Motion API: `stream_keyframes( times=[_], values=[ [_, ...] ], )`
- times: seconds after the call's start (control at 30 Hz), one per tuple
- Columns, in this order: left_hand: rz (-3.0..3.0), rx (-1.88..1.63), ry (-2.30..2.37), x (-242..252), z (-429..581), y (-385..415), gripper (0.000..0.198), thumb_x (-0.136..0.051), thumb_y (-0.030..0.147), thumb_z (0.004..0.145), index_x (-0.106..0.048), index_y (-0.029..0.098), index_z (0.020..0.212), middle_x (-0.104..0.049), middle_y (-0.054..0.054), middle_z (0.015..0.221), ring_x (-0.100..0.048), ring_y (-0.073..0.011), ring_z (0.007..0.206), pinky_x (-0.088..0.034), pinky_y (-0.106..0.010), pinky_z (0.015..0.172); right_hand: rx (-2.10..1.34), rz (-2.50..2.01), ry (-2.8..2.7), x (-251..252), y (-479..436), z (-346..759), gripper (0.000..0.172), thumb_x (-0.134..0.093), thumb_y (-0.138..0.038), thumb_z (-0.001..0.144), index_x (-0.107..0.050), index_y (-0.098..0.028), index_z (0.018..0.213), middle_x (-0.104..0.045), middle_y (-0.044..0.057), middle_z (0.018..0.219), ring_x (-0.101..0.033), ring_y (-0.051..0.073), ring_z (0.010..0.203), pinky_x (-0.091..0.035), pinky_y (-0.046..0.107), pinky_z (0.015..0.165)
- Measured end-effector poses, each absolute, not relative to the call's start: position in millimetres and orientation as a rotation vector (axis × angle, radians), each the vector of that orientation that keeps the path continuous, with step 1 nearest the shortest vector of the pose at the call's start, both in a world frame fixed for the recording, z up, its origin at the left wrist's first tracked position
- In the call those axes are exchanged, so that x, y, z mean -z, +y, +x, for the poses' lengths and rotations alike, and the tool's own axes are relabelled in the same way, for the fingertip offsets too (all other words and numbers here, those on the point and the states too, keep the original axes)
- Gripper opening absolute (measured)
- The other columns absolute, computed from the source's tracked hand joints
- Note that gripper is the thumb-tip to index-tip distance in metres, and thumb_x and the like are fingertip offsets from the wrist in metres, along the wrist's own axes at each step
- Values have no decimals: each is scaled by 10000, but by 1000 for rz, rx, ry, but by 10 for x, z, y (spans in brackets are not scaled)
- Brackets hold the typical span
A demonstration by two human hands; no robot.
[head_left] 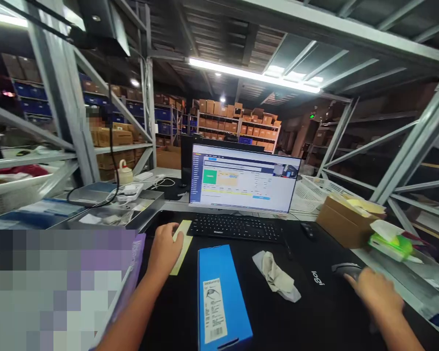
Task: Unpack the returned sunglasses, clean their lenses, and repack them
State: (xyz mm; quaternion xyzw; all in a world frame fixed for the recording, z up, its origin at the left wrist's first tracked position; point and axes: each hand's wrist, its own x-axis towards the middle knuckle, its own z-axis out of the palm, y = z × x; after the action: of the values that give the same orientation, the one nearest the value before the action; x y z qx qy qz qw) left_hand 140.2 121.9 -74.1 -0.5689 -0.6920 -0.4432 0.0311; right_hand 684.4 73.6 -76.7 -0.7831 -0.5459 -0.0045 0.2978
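My left hand (165, 247) is at the left end of the keyboard (234, 228), fingers curled and thumb over a pale yellow paper slip (181, 256). At the right, my right hand (380, 295) is closed around a dark handheld barcode scanner (347, 269), slightly blurred, its head pointing left. Between the hands a blue box (223, 278) lies on the black desk mat (278, 321), a white printed label with a sunglasses picture on its face. Crumpled whitish paper (274, 277) rests to the right of the box.
Behind the keyboard stands a lit monitor (245, 180). A mouse (308, 231), a cardboard box (344, 222) and a green tissue pack (391, 241) are to the right. A metal tray (146, 204) is at the left. Grey rack posts (417, 141) frame the desk.
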Motion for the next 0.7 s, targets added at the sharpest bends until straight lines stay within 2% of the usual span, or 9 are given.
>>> stream_keyframes(
  times=[0.07,0.13,0.23,0.3,0.4,0.53,0.7],
  values=[
    [-1743,1245,-2207,862,1392,1352,458,-393,366,824,-627,89,1103,-605,-194,1104,-589,-337,1089,-473,-474,978,194,-2184,-1458,765,925,6831,414,-569,-360,910,-589,-75,1210,-602,284,1145,-569,452,1141,-502,582,840],
    [-1763,1097,-2265,1000,1348,1373,522,-398,402,805,-637,58,1117,-600,-232,1144,-557,-390,1135,-447,-519,989,313,-2172,-1646,764,1224,6740,537,-538,-380,923,-515,-11,1312,-568,305,1221,-545,437,1184,-472,542,921],
    [-1771,903,-2344,1173,1198,1336,660,-366,478,804,-623,-24,1147,-627,-276,1028,-575,-447,1063,-459,-554,926,264,-2162,-1674,839,1803,6624,534,-528,-370,936,-473,-95,1391,-527,208,1363,-514,319,1261,-405,398,1044],
    [-1723,762,-2416,1277,1055,1357,758,-344,538,815,-580,-67,1205,-632,-286,969,-590,-459,1024,-469,-542,896,224,-2217,-1607,963,2163,6641,548,-532,-352,942,-445,-103,1423,-487,194,1417,-486,298,1297,-380,361,1061],
    [-1612,477,-2590,1472,822,1486,834,-325,648,808,-542,4,1292,-641,-253,1015,-622,-432,992,-492,-481,867,184,-2295,-1494,1197,2518,6762,588,-549,-361,944,-410,-108,1456,-410,206,1488,-412,322,1363,-336,406,1095],
    [-1590,367,-2625,1715,588,1666,899,-323,719,775,-519,32,1321,-636,-250,1036,-623,-438,1014,-481,-475,890,167,-2271,-1489,1442,2740,6894,600,-601,-380,929,-413,-192,1467,-334,141,1559,-309,322,1428,-281,470,1135],
    [-1617,353,-2635,1790,513,1714,911,-365,753,751,-538,41,1294,-626,-246,983,-631,-437,978,-480,-475,874,120,-2234,-1516,1614,2914,6995,502,-606,-318,942,-471,-211,1414,-403,115,1512,-487,290,1277,-388,488,1060]
  ],
)
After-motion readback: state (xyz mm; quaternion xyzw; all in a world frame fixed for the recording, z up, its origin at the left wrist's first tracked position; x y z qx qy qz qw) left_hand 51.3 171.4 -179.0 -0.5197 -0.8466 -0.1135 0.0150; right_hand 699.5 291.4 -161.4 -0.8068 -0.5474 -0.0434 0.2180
